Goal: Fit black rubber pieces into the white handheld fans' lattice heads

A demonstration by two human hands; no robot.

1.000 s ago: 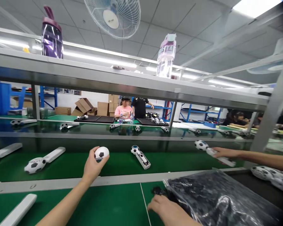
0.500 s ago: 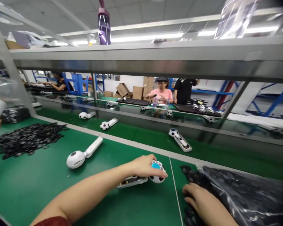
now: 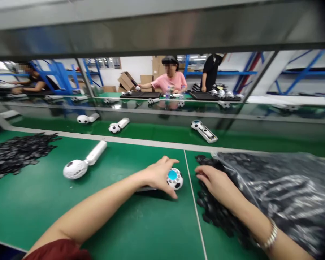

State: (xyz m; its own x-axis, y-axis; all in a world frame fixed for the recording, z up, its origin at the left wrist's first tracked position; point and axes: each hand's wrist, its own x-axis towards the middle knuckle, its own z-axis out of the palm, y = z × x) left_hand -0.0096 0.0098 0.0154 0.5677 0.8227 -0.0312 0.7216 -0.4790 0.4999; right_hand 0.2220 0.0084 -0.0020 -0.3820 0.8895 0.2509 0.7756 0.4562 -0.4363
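Note:
My left hand (image 3: 159,177) is open, thumb and fingers spread around the black-and-white soccer-ball head (image 3: 176,183) of a handled device lying on the green work surface. A round blue centre shows on that head; my hand covers most of its handle. At the edge of a pile of small flat black pieces (image 3: 216,213), my right hand (image 3: 212,180) has its fingers closed. What lies between those fingertips is hidden. Another soccer-ball device with a white handle (image 3: 96,153) lies to the left.
A clear plastic bag of black pieces (image 3: 292,191) lies at right, and another black heap (image 3: 13,153) at left. Beyond the pale rail (image 3: 141,141), several soccer-ball devices lie on a green strip. A metal shelf beam (image 3: 162,32) crosses above. Co-workers sit and stand farther back.
The view has tilted down and shifted. My left fingers have spread wider around the ball head, uncovering more of it. My right hand stays at the black pile, its fingertips now at the pile's upper left.

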